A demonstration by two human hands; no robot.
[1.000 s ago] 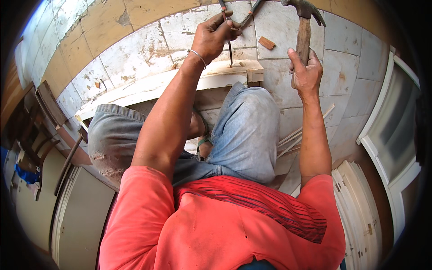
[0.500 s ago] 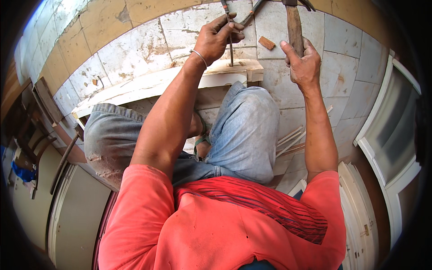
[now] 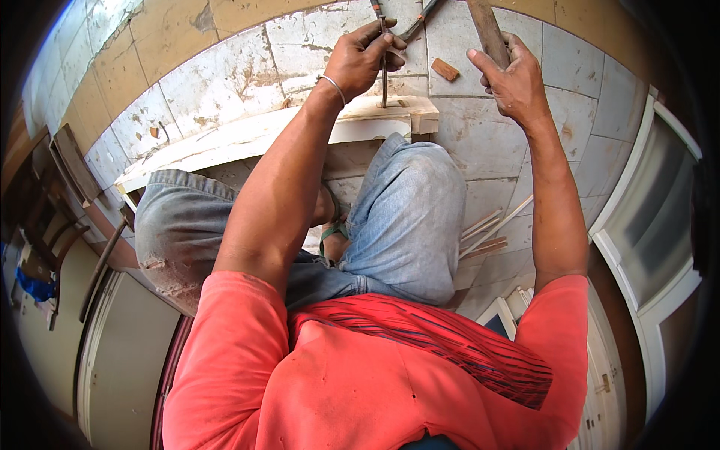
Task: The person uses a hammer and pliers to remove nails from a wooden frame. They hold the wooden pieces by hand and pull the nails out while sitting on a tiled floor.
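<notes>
My left hand (image 3: pixel 358 64) is closed on a thin dark metal rod (image 3: pixel 384 91), held upright with its lower tip on a pale, white-edged wooden board (image 3: pixel 247 135) lying across in front of my bent legs (image 3: pixel 412 217). Just behind those fingers, dark long-handled pliers (image 3: pixel 415 26) with orange bands lie on the tiles. My right hand (image 3: pixel 516 86) grips the wooden handle of a hammer (image 3: pixel 487 30), raised to the right of the board; its head is cut off by the top of the picture. A small brown wood offcut (image 3: pixel 445 70) lies between my hands.
Thin strips of wood (image 3: pixel 484 232) lie right of my knee. A framed glass panel (image 3: pixel 649 210) stands at the right edge, with white boards (image 3: pixel 604 382) below it. At the left are a long-handled tool (image 3: pixel 109 262), pale panels (image 3: pixel 124 360) and a blue object (image 3: pixel 34 285).
My right hand has risen and moved slightly right, carrying the hammer's head up out of view. My left hand and the rod stay in nearly the same place.
</notes>
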